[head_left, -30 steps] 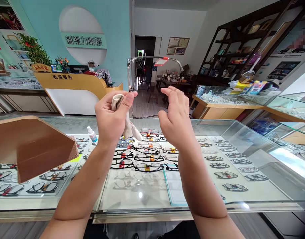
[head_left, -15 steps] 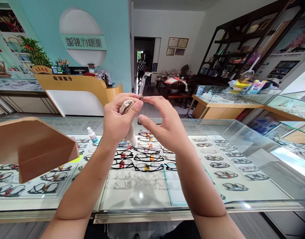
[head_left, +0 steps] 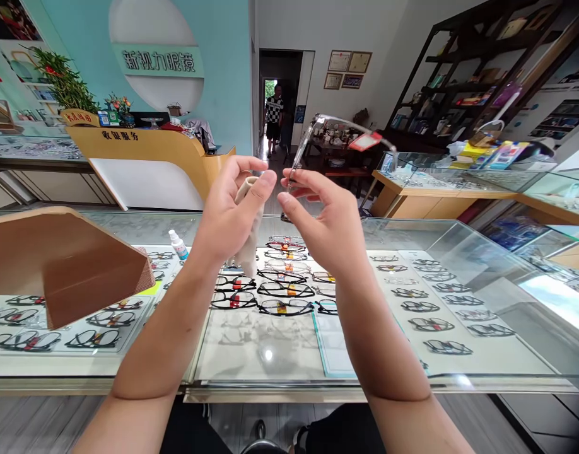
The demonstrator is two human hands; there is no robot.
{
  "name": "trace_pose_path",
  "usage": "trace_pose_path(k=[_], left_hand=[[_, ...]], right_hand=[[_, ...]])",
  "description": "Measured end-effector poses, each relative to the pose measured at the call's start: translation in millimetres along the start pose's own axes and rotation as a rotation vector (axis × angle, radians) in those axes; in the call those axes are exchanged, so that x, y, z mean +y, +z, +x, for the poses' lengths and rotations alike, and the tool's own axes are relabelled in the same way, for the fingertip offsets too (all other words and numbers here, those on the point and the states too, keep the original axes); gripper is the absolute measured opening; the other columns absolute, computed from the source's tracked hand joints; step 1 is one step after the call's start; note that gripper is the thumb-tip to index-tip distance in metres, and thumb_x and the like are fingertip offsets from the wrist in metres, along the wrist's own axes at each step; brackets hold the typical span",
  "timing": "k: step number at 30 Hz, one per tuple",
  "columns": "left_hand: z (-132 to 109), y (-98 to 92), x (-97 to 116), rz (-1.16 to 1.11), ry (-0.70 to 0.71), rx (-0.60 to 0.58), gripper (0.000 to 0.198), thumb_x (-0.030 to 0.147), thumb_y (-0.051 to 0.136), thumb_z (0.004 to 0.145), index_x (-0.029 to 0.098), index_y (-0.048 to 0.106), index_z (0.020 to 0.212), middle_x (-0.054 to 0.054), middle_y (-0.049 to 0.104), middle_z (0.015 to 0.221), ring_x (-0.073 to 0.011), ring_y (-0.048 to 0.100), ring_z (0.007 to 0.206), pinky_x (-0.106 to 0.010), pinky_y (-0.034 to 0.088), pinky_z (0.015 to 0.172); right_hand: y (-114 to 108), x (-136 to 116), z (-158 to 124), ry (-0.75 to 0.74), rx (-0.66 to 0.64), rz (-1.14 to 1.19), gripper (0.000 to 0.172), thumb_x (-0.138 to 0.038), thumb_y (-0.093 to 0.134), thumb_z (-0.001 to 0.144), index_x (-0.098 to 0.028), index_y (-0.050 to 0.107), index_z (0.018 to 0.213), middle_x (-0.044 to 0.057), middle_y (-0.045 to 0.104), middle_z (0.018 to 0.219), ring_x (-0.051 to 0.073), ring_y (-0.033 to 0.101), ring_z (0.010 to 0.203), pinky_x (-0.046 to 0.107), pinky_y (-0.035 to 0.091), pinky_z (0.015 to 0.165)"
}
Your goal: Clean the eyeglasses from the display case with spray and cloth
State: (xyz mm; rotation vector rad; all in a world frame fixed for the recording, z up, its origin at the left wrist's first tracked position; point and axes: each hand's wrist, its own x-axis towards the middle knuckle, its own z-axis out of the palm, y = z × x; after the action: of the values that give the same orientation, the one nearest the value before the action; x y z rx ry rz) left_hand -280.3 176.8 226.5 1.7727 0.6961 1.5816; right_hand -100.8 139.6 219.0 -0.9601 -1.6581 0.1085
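My right hand (head_left: 325,224) pinches a pair of glasses (head_left: 303,142) by the frame, above the glass counter. One temple stretches away to the right and carries a red and white tag (head_left: 365,141). Part of the frame is hidden behind my fingers. In my left hand (head_left: 235,217) is a bunched beige cloth (head_left: 248,246), clasped between thumb and fingers and hanging down below them. The left fingertips are apart from the glasses, with a small gap between the two hands.
Rows of glasses lie in the glass display counter (head_left: 233,392) below my hands. A white spray bottle (head_left: 178,244) stands on it, left of centre. A brown board-like stand (head_left: 81,265) juts in at left. One person (head_left: 273,116) is in the far doorway.
My right hand has drawn the glasses right, away from my left hand, which touched them before. The cloth stays in my left hand. The view has tilted slightly down.
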Motion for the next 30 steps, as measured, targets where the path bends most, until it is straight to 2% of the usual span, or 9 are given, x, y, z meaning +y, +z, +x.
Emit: trace_pose_path(k=[2,4,8,12,16,19,23,27,30], left_hand=[[3,-6.7,-5,0.048,-0.019,-0.025,0.027,0.054,0.078,0.1,0.03,0.069,0.109,0.0,0.054,0.078,-0.0166,0.051,0.066,-0.032,0.047,0.062],[6,-13.6,-11,0.175,-0.096,-0.09,0.02,0.047,0.07,0.103,0.03,0.064,0.111,0.0,0.052,0.078,-0.0186,0.051,0.069,-0.034,0.046,0.065],[14,-20.6,-32,0.597,-0.425,-0.317,0.02,0.043,0.055,0.105,0.03,0.054,0.12,-0.002,0.06,0.089,-0.0236,0.056,0.078,-0.038,0.048,0.073],[24,-23.4,-80,0.908,-0.709,-0.538,0.027,0.044,0.058,0.1,0.03,0.053,0.122,-0.008,0.072,0.103,-0.0301,0.065,0.09,-0.043,0.052,0.082],[32,-31.2,-127,1.09,-0.786,-0.634,0.042,0.036,0.061,0.096,0.027,0.054,0.136,-0.013,0.079,0.111,-0.0335,0.074,0.098,-0.044,0.055,0.089],[34,-37.7,-138,1.134,-0.798,-0.616,0.048,0.039,0.062,0.096,0.023,0.058,0.141,-0.019,0.079,0.125,-0.0373,0.075,0.11,-0.047,0.057,0.093],[36,-48.6,-123,1.185,-0.738,-0.517,0.05,0.046,0.056,0.102,0.024,0.061,0.146,-0.019,0.067,0.157,-0.0387,0.067,0.138,-0.049,0.054,0.109],[41,-73.1,-107,1.263,-0.678,-0.304,0.052,0.053,0.056,0.104,0.023,0.066,0.146,-0.021,0.063,0.16,-0.0416,0.06,0.148,-0.055,0.051,0.119],[45,-102.1,-109,1.294,-0.757,-0.124,0.053,0.056,0.064,0.1,0.021,0.071,0.14,-0.024,0.061,0.16,-0.0467,0.056,0.15,-0.06,0.053,0.117]], right_hand=[[-4,2,1,-0.004,0.025,-0.027,0.037,-0.048,0.073,0.106,-0.028,0.08,0.137,0.011,0.083,0.135,0.028,0.078,0.112,0.053,0.063,0.108],[-8,2,1,-0.02,0.044,-0.052,0.038,-0.047,0.07,0.107,-0.027,0.079,0.138,0.011,0.083,0.135,0.028,0.079,0.112,0.053,0.063,0.108],[-12,3,1,-0.051,0.068,-0.107,0.038,-0.044,0.068,0.108,-0.027,0.078,0.141,0.011,0.082,0.135,0.028,0.079,0.113,0.053,0.063,0.106],[-14,4,1,-0.074,0.087,-0.153,0.038,-0.043,0.065,0.109,-0.029,0.076,0.143,0.011,0.081,0.137,0.029,0.078,0.116,0.054,0.063,0.106],[-14,4,1,-0.066,0.09,-0.164,0.037,-0.042,0.066,0.108,-0.029,0.076,0.142,0.011,0.081,0.137,0.029,0.079,0.114,0.054,0.063,0.105],[-15,3,1,-0.064,0.09,-0.164,0.036,-0.039,0.068,0.107,-0.028,0.077,0.14,0.011,0.082,0.136,0.029,0.08,0.113,0.055,0.064,0.104],[-16,2,1,-0.069,0.091,-0.157,0.035,-0.039,0.068,0.107,-0.027,0.077,0.139,0.011,0.082,0.133,0.031,0.08,0.113,0.057,0.064,0.105],[-17,2,1,-0.072,0.102,-0.14,0.034,-0.038,0.071,0.105,-0.026,0.079,0.135,0.012,0.084,0.13,0.031,0.08,0.11,0.059,0.064,0.106],[-17,2,1,-0.086,0.11,-0.122,0.033,-0.04,0.072,0.104,-0.026,0.08,0.133,0.011,0.084,0.129,0.031,0.081,0.109,0.057,0.065,0.106]])
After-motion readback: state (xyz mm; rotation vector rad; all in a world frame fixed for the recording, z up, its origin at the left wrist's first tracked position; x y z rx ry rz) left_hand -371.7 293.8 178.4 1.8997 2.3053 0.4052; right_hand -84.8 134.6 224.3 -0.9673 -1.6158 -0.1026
